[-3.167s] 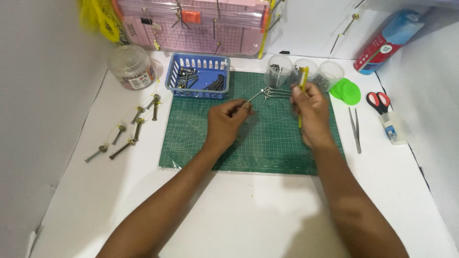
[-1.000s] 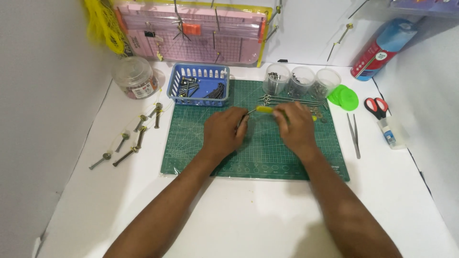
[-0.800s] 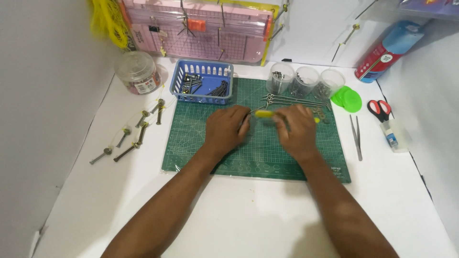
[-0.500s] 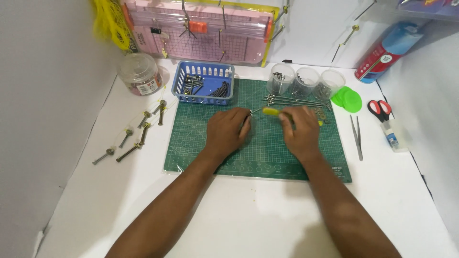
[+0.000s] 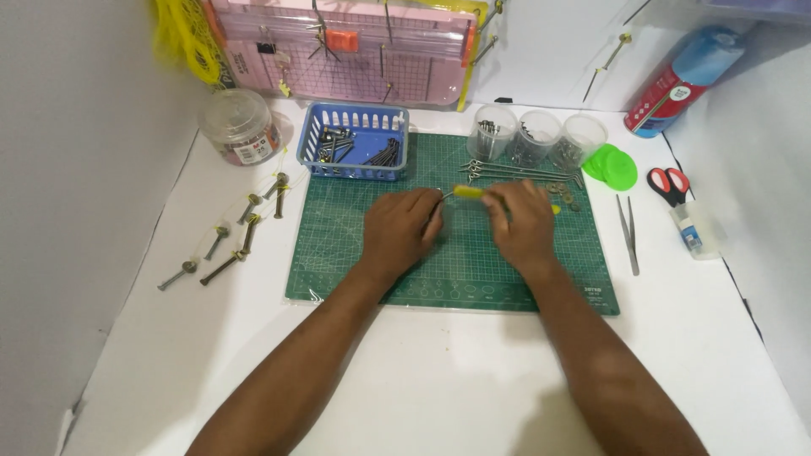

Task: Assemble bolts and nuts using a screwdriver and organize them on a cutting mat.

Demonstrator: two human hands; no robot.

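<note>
Both forearms enter from the bottom edge, cut off above the elbows. Left hand (image 5: 402, 226) lies palm-down on the green cutting mat (image 5: 363, 270), fingers curled; its fingertips close on the thin metal end of a small yellow-handled tool (image 5: 467, 192). What exactly is pinched there is hidden under the fingers. Right hand (image 5: 524, 221) also palm-down, fingers folded over the other end of the tool; a bit of yellow shows past its far side, so the handle runs under that hand. Grip itself is covered by the knuckles, but the hand is closed around the handle. The tool sits between the two sets of fingertips, roughly level, over the mat's upper middle.

Just beyond the right fingertips: several long metal rods (image 5: 515, 172) lying flat, and a few small washers (image 5: 562, 187), too small to count reliably. Outward of the right hand, off the mat, tweezers (image 5: 628, 233), then scissors (image 5: 668, 183) with red handles beside a small clear holder.

Well out from the left fingers, on the white table (image 5: 439, 380), a loose row of bolts (image 5: 245, 236).

Farther off: blue basket (image 5: 356, 140) of dark screws beyond the left fingertips; three clear cups (image 5: 536, 137) beyond the right; green lids (image 5: 613, 167) beside them; a lidded clear jar (image 5: 238, 127) far left. At the back, a pink gridded board (image 5: 355, 51), top cut off, and a red and blue can (image 5: 684, 78) leaning on the wall.
</note>
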